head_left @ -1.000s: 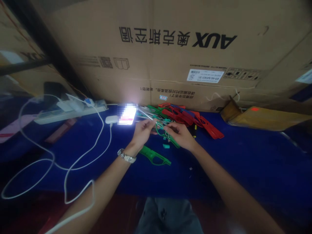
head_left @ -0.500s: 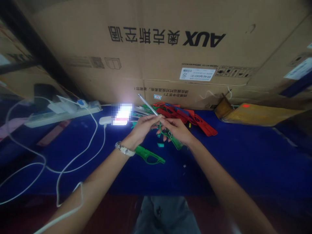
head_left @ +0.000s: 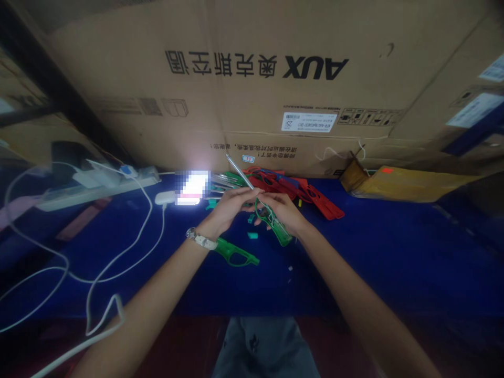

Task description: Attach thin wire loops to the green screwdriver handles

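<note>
My left hand point(head_left: 231, 206), with a watch on its wrist, pinches a thin metal rod point(head_left: 238, 171) that slants up and to the left. My right hand point(head_left: 284, 211) grips a green plastic handle piece point(head_left: 275, 227), holding it just above the blue tabletop point(head_left: 394, 252). The rod's lower end meets the top of the green piece between my fingertips. A second green handle piece point(head_left: 235, 253) lies flat on the table below my left wrist. A small teal part point(head_left: 252, 235) lies between the two green pieces.
Behind my hands lies a heap of red handle pieces point(head_left: 299, 191), with metal rods point(head_left: 220, 180) beside it. A glowing phone point(head_left: 191, 187), a white charger cable point(head_left: 118, 252) and a power strip point(head_left: 94, 184) are on the left. A big cardboard box point(head_left: 255, 89) walls the back.
My left hand lifted the metal rod from the pile and brought its end to the green piece in my right hand. Both hands rose slightly off the table.
</note>
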### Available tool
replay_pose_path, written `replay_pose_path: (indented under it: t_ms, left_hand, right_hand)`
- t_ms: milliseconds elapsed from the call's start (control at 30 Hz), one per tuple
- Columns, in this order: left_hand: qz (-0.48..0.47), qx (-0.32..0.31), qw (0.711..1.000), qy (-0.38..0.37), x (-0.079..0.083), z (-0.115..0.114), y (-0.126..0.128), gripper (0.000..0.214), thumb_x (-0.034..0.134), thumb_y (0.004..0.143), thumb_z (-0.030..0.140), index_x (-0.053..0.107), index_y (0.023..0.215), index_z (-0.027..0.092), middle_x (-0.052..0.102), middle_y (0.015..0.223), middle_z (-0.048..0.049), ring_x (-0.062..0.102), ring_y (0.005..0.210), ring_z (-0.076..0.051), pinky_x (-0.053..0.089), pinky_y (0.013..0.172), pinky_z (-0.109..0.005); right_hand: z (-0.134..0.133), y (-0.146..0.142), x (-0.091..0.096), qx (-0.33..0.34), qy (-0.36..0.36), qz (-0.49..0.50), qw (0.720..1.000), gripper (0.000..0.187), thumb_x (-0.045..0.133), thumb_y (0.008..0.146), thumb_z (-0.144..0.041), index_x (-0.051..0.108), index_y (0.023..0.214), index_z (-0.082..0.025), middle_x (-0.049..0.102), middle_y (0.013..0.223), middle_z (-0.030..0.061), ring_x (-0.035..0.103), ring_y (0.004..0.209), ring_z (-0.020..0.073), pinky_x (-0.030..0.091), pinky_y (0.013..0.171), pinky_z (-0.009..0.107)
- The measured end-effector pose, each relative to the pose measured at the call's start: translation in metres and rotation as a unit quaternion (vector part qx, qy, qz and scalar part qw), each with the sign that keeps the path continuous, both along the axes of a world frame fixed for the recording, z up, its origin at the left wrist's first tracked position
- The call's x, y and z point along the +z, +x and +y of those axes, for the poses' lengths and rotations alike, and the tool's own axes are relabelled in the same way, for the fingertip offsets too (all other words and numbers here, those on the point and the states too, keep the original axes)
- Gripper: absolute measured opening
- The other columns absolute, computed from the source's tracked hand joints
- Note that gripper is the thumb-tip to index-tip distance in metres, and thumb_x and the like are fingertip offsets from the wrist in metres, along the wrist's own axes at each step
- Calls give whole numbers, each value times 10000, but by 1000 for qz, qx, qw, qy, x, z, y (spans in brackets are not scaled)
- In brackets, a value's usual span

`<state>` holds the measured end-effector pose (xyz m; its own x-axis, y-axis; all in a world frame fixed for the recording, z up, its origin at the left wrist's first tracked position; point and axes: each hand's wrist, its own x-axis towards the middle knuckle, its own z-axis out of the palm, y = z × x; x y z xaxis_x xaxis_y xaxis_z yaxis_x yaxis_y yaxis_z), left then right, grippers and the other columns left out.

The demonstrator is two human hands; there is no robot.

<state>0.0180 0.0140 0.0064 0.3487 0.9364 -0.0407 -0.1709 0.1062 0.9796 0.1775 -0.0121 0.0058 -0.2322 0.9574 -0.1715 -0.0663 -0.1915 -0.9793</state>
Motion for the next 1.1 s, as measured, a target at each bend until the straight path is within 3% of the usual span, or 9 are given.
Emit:
replay_pose_path:
  t_ms: [133,300,500,633,833,1100]
  left_hand:
    - [-1,6,1000,-16,4,0,-1,268,853,686,436,788,824,215,765,883,-73,704,788,-208,569,724,-326]
    - [-4,50,999,-15,8,-4,3,273,818,726,445,763,802,189,747,853,-66,702,806,-196,568,695,-287]
    - [-4,116,991,61,5,-8,4,281,836,700,421,707,734,173,667,729,-15,625,678,-125,527,603,-228]
    - [21,119,989,82,2,-7,6,273,824,711,411,706,718,165,642,681,-8,594,650,-110,500,577,-208]
    - [-3,100,993,59,5,-9,6,313,832,701,448,692,721,169,656,729,-12,620,690,-125,553,644,-240]
    - [-25,97,994,42,-4,-12,9,363,815,702,496,677,787,171,670,776,1,635,713,-123,533,653,-226]
  right_hand:
    - [0,-1,-2,-8,16,2,1000,384,697,863,-492,746,1068,-172,769,992,100,684,507,143,469,331,202]
    - [1,-2,-3,-18,21,8,1000,417,758,795,-513,770,1052,-185,765,1037,103,689,513,154,483,329,222]
    - [1,1,-1,7,8,16,1000,388,723,818,-486,761,1048,-176,773,1031,107,692,534,159,471,331,205]
    - [2,4,-1,35,-31,50,998,438,560,909,-523,746,1036,-147,778,999,133,694,551,178,463,316,218]
    - [2,2,-3,6,27,17,999,476,750,772,-579,773,998,-162,774,1032,128,684,535,157,452,310,208]
    - [-1,2,2,8,2,39,999,456,799,738,-525,790,985,-141,783,995,127,685,524,149,449,310,189]
